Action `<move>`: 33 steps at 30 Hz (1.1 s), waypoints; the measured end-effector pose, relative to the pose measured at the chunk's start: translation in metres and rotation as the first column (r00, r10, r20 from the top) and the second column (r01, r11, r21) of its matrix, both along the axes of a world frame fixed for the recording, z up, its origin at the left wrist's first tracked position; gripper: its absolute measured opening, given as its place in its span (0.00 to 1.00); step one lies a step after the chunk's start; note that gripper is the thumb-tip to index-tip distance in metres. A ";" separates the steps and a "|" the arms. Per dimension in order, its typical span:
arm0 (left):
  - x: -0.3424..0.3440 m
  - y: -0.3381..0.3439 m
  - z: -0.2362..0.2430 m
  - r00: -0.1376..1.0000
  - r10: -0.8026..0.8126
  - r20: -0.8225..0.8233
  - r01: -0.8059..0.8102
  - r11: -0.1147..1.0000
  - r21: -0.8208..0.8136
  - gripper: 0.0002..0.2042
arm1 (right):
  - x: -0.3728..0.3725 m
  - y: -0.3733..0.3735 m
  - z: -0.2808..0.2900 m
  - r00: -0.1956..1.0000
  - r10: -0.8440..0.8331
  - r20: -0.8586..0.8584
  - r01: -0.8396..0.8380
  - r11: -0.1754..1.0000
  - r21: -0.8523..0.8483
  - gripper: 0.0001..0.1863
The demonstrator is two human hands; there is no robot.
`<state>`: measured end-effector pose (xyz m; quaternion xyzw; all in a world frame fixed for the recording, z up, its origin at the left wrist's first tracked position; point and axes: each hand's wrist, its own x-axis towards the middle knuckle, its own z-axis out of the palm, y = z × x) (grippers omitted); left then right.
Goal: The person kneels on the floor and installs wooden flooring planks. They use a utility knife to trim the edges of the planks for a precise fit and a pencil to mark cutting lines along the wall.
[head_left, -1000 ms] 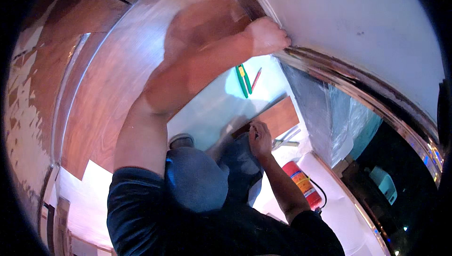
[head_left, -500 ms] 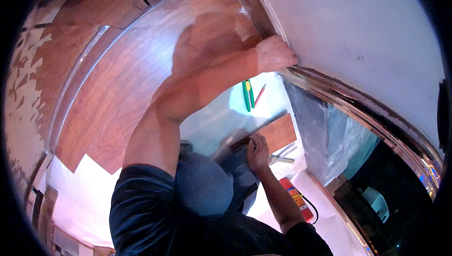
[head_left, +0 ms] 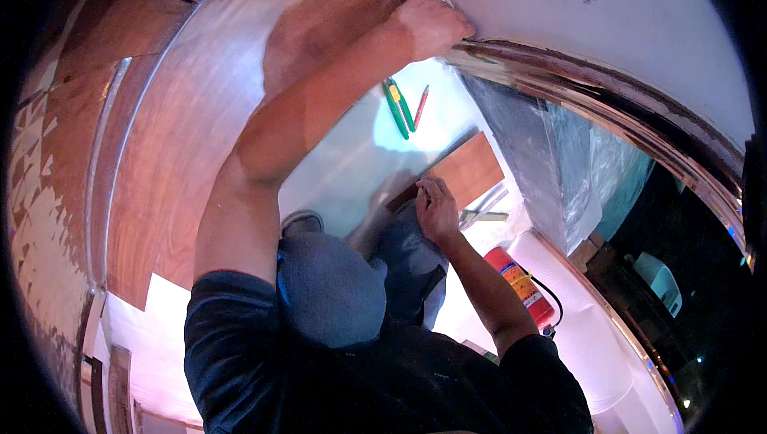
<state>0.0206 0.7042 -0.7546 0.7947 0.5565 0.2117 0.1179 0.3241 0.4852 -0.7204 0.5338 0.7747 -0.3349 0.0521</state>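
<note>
My left arm reaches up across a brown wood-grain panel (head_left: 200,75). My left hand (head_left: 434,27) is closed against the end of the dark trim (head_left: 527,59) where it meets the pale wall; its fingertips are hidden. Lower down, my right hand (head_left: 437,209) is curled with fingers together over my bent knee, at the near edge of a small brown board (head_left: 473,169). Whether it pinches anything small cannot be seen. On the pale surface between my hands lie a green tool with a yellow part (head_left: 399,108) and a red pencil-like stick (head_left: 422,107).
A red fire extinguisher (head_left: 519,282) with a black hose lies to the right of my right forearm. Metal strips (head_left: 486,212) lie beside the board. Plastic sheeting (head_left: 575,162) hangs at the right, with a dark area and a white plastic object (head_left: 657,284) beyond.
My view has shifted, so the panel, tools and board appear higher and more of the extinguisher shows. Both hands stay at about the same places; the right fingers have moved slightly.
</note>
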 end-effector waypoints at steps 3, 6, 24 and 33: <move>0.000 -0.006 0.008 0.999 -0.002 -0.044 -0.001 0.998 -0.062 0.11 | 0.005 -0.001 -0.006 0.999 0.038 -0.028 -0.036 0.998 0.051 0.08; -0.002 -0.044 -0.026 0.947 0.124 0.297 -0.205 0.944 0.258 0.16 | 0.007 0.001 -0.009 0.997 0.071 -0.028 -0.069 0.995 0.069 0.08; -0.027 -0.233 -0.081 0.936 0.353 0.002 -0.345 0.914 -0.213 0.38 | -0.128 0.095 -0.075 0.976 0.173 0.133 -0.215 0.866 0.452 0.23; -0.028 -0.241 -0.082 0.941 0.330 -0.079 -0.339 0.900 -0.274 0.38 | -0.179 0.167 -0.072 0.976 0.206 0.064 -0.212 0.854 0.476 0.23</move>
